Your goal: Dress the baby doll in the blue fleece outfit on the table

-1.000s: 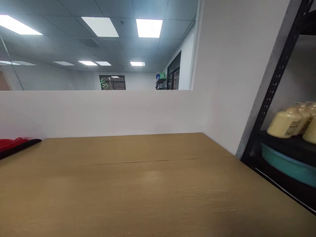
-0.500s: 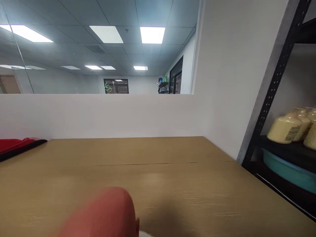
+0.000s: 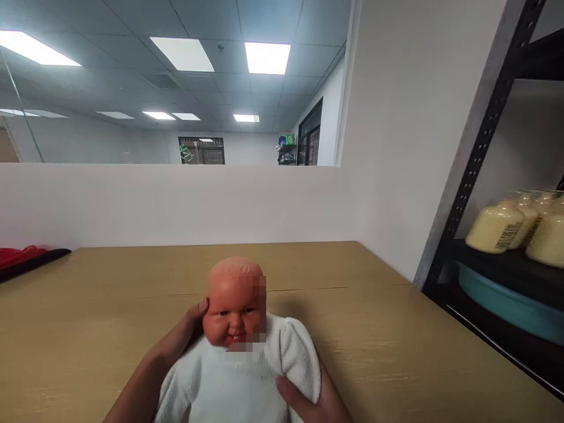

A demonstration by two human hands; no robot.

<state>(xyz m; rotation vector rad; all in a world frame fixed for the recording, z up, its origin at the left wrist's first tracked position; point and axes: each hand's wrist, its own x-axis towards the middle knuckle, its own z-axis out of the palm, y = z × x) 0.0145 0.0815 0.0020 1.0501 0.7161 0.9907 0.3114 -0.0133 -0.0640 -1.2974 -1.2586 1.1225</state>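
A baby doll (image 3: 247,358) in a white fleecy suit lies on the wooden table (image 3: 396,341), near the front edge, its bald head toward the back. My left hand (image 3: 185,335) cups the side of the doll's head, the thumb against its temple. My right hand (image 3: 304,402) grips the doll's white sleeve from below, thumb on top of the cloth. Both hands are closed on the doll.
A white partition (image 3: 176,202) runs along the table's back. At the left edge lies a red and black thing (image 3: 26,258). A black metal shelf (image 3: 484,147) at the right holds yellow jars (image 3: 506,226) and a teal basin (image 3: 511,302).
The table was bare a second ago. The doll has come up from below the frame onto the table, and both my hands now show holding it.
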